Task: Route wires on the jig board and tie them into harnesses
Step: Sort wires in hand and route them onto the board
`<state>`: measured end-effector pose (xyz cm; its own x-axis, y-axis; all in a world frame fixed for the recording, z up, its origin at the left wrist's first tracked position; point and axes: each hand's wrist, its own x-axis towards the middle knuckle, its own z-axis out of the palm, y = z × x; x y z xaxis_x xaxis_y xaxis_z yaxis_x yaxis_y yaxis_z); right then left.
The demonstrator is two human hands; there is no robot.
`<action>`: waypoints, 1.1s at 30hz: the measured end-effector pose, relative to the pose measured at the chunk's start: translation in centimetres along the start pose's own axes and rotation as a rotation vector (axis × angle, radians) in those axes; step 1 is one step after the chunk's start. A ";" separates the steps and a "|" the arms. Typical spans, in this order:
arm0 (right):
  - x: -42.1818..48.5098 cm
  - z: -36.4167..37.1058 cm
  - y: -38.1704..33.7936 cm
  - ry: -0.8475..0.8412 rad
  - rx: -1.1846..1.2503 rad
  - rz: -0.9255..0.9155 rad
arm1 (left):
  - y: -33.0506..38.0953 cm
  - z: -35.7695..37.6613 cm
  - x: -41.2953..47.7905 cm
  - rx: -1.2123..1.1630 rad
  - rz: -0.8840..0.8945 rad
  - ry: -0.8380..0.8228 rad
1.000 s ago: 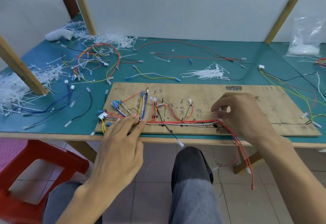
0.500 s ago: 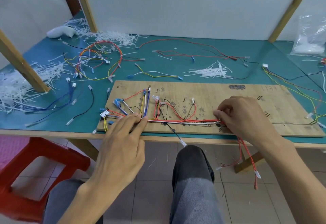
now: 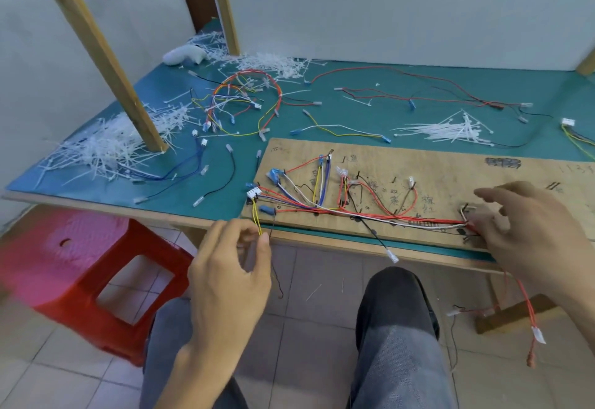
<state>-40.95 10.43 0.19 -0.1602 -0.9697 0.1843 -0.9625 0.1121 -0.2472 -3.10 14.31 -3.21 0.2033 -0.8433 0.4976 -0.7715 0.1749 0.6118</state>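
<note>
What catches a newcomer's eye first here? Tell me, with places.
The wooden jig board at the green table's near edge, laced with a mostly red wire bundle, stands out first. The left hand pinches yellow wires hanging off the board's left end, while the right hand, fingers spread, is at the bundle's right end. A heap of white cable ties lies at the table's far left, a red stool below it.

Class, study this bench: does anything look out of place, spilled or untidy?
Yes. White cable-tie pieces lie heaped around the wooden post at the left of the table. Red wires hang off the front edge of the board under the right hand, dangling toward the floor instead of lying routed.
</note>
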 end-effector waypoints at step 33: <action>-9.5 11.3 -22.5 -0.294 0.787 -0.152 | -5.3 0.2 1.1 -0.608 -0.349 -0.191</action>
<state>-15.31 14.68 -6.79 0.1264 -0.9911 0.0414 -0.5187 -0.1016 -0.8489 1.08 12.40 -6.02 0.2245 -0.9659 0.1291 -0.1984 0.0844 0.9765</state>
